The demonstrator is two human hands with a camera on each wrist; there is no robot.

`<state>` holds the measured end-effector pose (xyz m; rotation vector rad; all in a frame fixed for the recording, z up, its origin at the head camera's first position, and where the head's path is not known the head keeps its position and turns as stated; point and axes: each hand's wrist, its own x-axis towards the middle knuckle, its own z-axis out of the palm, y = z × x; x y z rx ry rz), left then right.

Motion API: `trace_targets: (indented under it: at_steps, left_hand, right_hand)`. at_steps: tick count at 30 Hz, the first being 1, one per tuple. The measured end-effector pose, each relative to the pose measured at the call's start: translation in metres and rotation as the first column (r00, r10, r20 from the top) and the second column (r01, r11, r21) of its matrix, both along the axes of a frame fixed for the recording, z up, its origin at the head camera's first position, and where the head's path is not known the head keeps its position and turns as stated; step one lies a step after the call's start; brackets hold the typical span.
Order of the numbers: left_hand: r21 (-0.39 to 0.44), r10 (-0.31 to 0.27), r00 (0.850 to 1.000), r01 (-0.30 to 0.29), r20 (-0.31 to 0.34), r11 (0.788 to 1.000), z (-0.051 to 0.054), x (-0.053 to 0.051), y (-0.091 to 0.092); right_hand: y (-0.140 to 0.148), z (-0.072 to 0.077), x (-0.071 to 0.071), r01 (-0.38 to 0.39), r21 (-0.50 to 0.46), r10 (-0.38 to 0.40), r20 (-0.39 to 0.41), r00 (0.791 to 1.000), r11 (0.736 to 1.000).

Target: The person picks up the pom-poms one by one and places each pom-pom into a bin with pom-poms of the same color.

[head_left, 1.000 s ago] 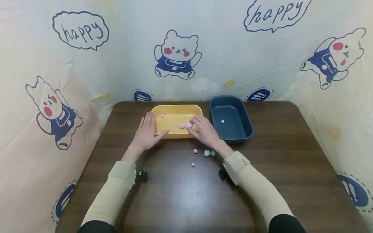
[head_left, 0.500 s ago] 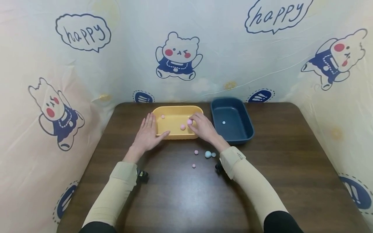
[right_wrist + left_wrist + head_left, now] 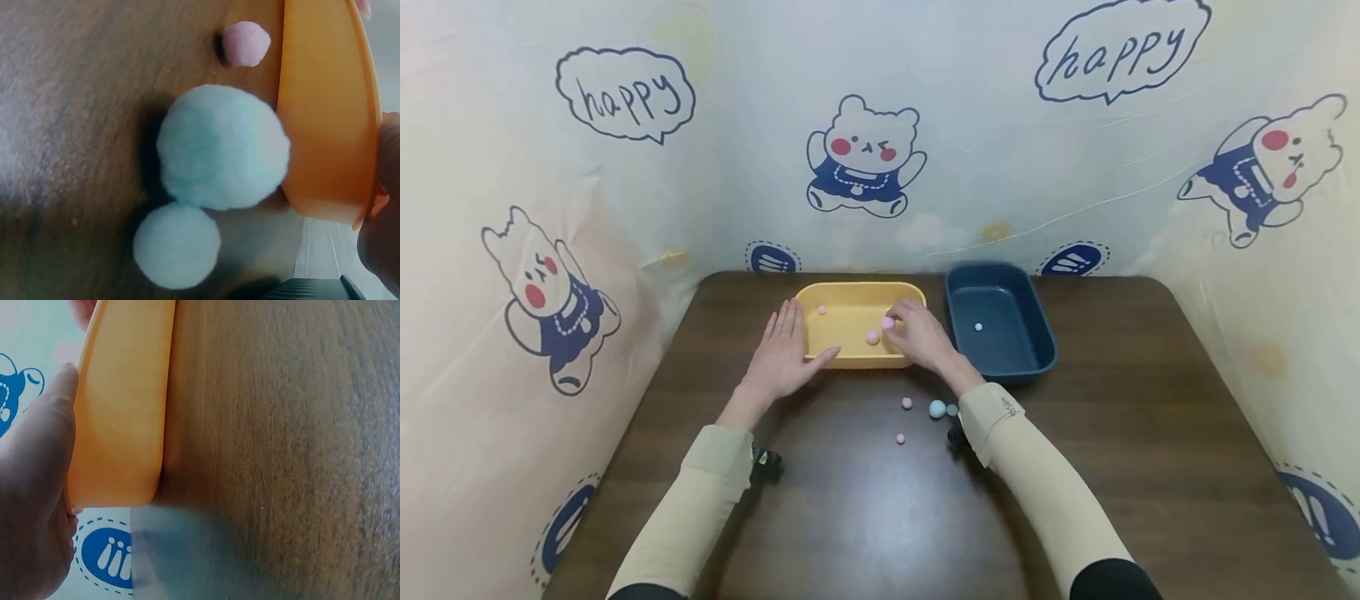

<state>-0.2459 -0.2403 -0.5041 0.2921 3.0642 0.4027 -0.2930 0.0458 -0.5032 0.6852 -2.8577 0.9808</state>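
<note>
My left hand (image 3: 781, 354) lies with straight fingers along the left end of a yellow tray (image 3: 861, 362), its thumb stretched toward the front rim. Over the tray's right part, my right hand (image 3: 927, 340) pinches a pink pompom (image 3: 888, 323) between thumb and fingers. Two more pink pompoms are inside the tray: one (image 3: 872, 337) near that hand, a smaller one (image 3: 822, 309) at the far left. In the left wrist view, the hand (image 3: 34, 462) touches the tray's rim. In the right wrist view, the pinching fingertips are out of sight.
A dark blue tray (image 3: 1003, 362) with one small pale pompom (image 3: 978, 327) stands right of the yellow one. On the table in front lie a large light-blue pompom (image 3: 222, 147), a smaller light-blue one (image 3: 177, 245), and pink pompoms (image 3: 907, 403), (image 3: 900, 439).
The right hand has shifted slightly up and away from the pompom lying in the yellow tray, still pinching its pink pompom. The left hand stays put. The head view has tilted a little.
</note>
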Motion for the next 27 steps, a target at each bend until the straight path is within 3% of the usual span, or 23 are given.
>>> trace_targets:
  at_steps: [27]
  left_hand:
    - [-0.025, -0.005, 1.000, 0.005, 0.026, 1.000, 0.0043, -0.0011, 0.0009]
  right_hand:
    - [-0.0032, 0.0025, 0.0027, 0.039, 0.028, -0.041, 0.058, 0.998, 0.999]
